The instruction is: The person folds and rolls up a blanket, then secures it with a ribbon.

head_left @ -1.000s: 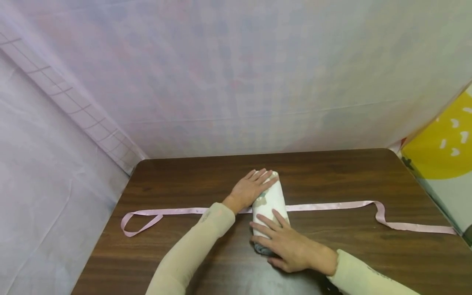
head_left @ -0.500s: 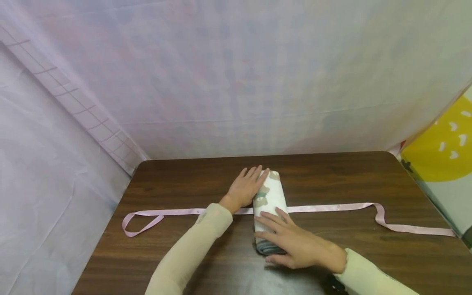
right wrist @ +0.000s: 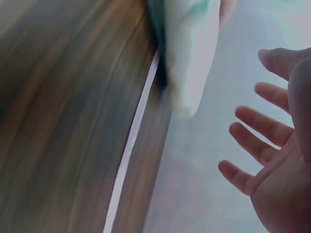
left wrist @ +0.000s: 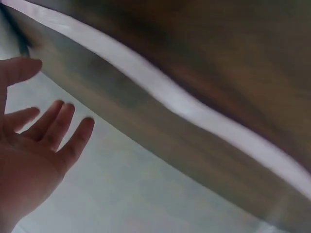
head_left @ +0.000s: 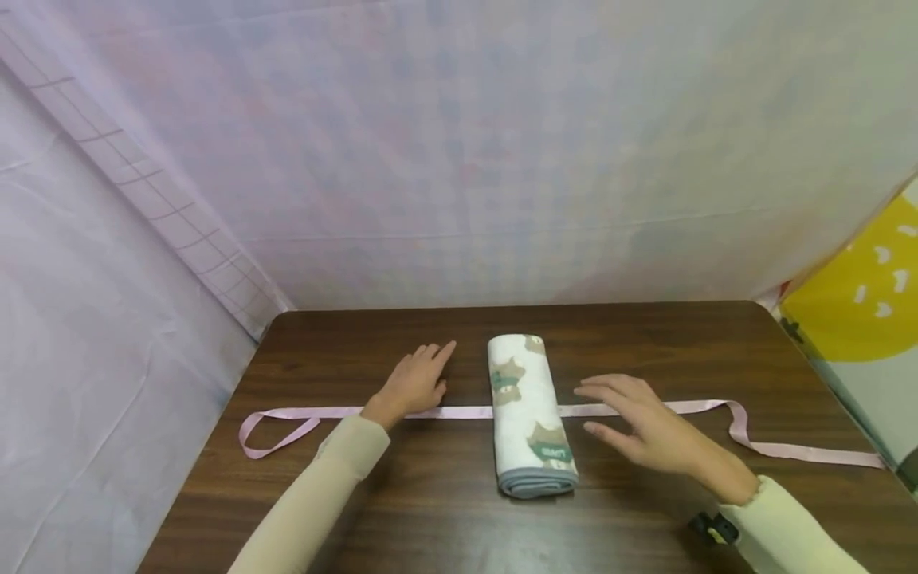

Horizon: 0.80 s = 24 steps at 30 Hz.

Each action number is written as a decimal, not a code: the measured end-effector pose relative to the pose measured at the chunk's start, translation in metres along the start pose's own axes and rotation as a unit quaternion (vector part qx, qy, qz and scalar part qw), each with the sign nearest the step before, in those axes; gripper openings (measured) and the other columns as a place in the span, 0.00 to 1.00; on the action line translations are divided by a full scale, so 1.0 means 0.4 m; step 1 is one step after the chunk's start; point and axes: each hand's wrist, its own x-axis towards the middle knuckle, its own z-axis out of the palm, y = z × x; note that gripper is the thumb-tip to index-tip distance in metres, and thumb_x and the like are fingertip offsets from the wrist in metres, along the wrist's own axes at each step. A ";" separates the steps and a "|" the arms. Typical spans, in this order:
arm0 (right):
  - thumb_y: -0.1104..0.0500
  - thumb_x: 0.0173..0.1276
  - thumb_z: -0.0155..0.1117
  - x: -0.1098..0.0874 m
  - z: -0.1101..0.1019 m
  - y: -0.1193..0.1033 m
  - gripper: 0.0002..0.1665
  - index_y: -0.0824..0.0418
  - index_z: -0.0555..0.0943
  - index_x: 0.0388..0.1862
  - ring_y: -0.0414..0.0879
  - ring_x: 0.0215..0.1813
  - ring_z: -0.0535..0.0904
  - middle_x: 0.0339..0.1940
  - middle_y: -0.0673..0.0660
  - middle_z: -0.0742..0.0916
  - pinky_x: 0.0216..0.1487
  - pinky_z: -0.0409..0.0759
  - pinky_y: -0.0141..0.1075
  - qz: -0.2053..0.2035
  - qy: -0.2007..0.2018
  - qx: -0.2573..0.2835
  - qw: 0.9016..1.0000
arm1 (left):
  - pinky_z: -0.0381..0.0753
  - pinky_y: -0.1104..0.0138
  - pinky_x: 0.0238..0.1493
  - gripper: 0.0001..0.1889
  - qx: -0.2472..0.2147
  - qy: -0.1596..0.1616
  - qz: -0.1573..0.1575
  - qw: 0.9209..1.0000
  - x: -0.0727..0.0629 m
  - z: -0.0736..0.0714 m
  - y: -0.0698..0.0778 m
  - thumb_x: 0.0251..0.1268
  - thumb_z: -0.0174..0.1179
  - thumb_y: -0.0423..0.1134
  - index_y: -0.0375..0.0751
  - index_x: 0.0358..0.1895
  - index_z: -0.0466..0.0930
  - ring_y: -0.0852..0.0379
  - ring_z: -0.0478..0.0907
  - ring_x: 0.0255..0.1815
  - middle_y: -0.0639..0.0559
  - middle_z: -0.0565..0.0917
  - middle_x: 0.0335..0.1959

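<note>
A rolled blanket (head_left: 522,414), white with brown bear prints and a grey underside, lies lengthwise near the middle of the table. Beneath it a pink ribbon (head_left: 459,412) runs crosswise, its left end looped back and its right end wavy. To the left of the roll, my left hand (head_left: 412,383) is apart from it, above the ribbon, with fingers loosely extended. On the other side my right hand (head_left: 645,422) is also off the roll, fingers spread and relaxed. Both wrist views show bare palms holding nothing; the ribbon (left wrist: 165,92) passes beyond the left fingers.
The brown wooden table (head_left: 402,518) has rounded far corners. Pale fabric curtains (head_left: 459,159) hang behind it and along the left. A yellow patterned cloth (head_left: 861,287) is at the right. A small black object (head_left: 713,528) is by the right sleeve.
Both hands have come off the blanket roll, the left hand moving left and the right hand moving right. The roll and ribbon stay in about the same place.
</note>
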 end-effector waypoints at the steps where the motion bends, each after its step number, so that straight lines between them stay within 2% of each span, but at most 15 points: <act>1: 0.63 0.56 0.75 -0.011 -0.008 0.017 0.29 0.60 0.79 0.59 0.53 0.60 0.76 0.58 0.55 0.82 0.62 0.68 0.41 0.003 0.003 0.002 1.000 | 0.74 0.50 0.62 0.36 -0.023 -0.004 -0.008 1.000 -0.015 0.000 -0.015 0.68 0.60 0.39 0.42 0.77 0.57 0.44 0.71 0.65 0.41 0.73 0.65; 4: 0.68 0.53 0.75 -0.045 -0.033 0.067 0.27 0.61 0.81 0.53 0.51 0.54 0.79 0.52 0.54 0.85 0.61 0.68 0.26 0.013 0.015 0.007 1.000 | 0.75 0.49 0.61 0.32 -0.096 -0.013 -0.025 0.995 -0.056 -0.004 -0.061 0.68 0.60 0.37 0.40 0.74 0.62 0.43 0.73 0.63 0.40 0.76 0.62; 6: 0.70 0.53 0.74 -0.073 -0.052 0.097 0.24 0.61 0.82 0.51 0.46 0.53 0.79 0.49 0.53 0.86 0.58 0.68 0.20 0.044 0.014 0.011 0.999 | 0.76 0.49 0.59 0.30 -0.142 -0.012 -0.025 0.989 -0.081 -0.008 -0.093 0.68 0.60 0.36 0.39 0.72 0.65 0.43 0.75 0.60 0.40 0.78 0.57; 9: 0.68 0.59 0.72 -0.114 -0.079 0.136 0.20 0.61 0.82 0.52 0.39 0.52 0.79 0.49 0.54 0.87 0.49 0.76 0.21 0.124 -0.004 0.025 0.992 | 0.77 0.51 0.54 0.28 -0.188 -0.006 -0.009 0.982 -0.116 -0.014 -0.143 0.65 0.63 0.33 0.35 0.68 0.68 0.46 0.78 0.51 0.42 0.80 0.48; 12: 0.64 0.65 0.69 -0.146 -0.090 0.172 0.16 0.60 0.82 0.52 0.36 0.50 0.81 0.48 0.57 0.88 0.40 0.82 0.29 0.203 -0.022 0.046 0.978 | 0.78 0.54 0.49 0.28 -0.218 -0.004 0.000 0.976 -0.154 -0.015 -0.194 0.62 0.66 0.33 0.34 0.65 0.71 0.50 0.78 0.43 0.46 0.80 0.40; 14: 0.63 0.66 0.69 -0.162 -0.089 0.193 0.15 0.61 0.82 0.51 0.38 0.48 0.82 0.48 0.58 0.88 0.39 0.83 0.30 0.231 -0.032 0.053 0.971 | 0.77 0.56 0.47 0.28 -0.234 -0.008 -0.006 0.972 -0.177 -0.013 -0.224 0.60 0.69 0.34 0.34 0.63 0.72 0.53 0.77 0.40 0.48 0.79 0.37; 18: 0.63 0.61 0.73 -0.184 -0.073 0.224 0.15 0.60 0.84 0.48 0.37 0.47 0.81 0.45 0.57 0.88 0.41 0.82 0.27 0.236 -0.032 0.031 0.971 | 0.77 0.59 0.45 0.26 -0.247 -0.006 -0.013 0.969 -0.209 -0.006 -0.264 0.59 0.70 0.35 0.36 0.60 0.75 0.55 0.76 0.38 0.50 0.79 0.35; 24: 0.64 0.54 0.78 -0.202 -0.049 0.253 0.14 0.57 0.84 0.39 0.35 0.40 0.76 0.36 0.48 0.85 0.38 0.77 0.28 0.207 -0.018 -0.003 0.978 | 0.75 0.67 0.37 0.21 -0.256 0.004 -0.001 0.967 -0.234 -0.002 -0.290 0.59 0.69 0.31 0.32 0.55 0.77 0.61 0.75 0.31 0.51 0.79 0.32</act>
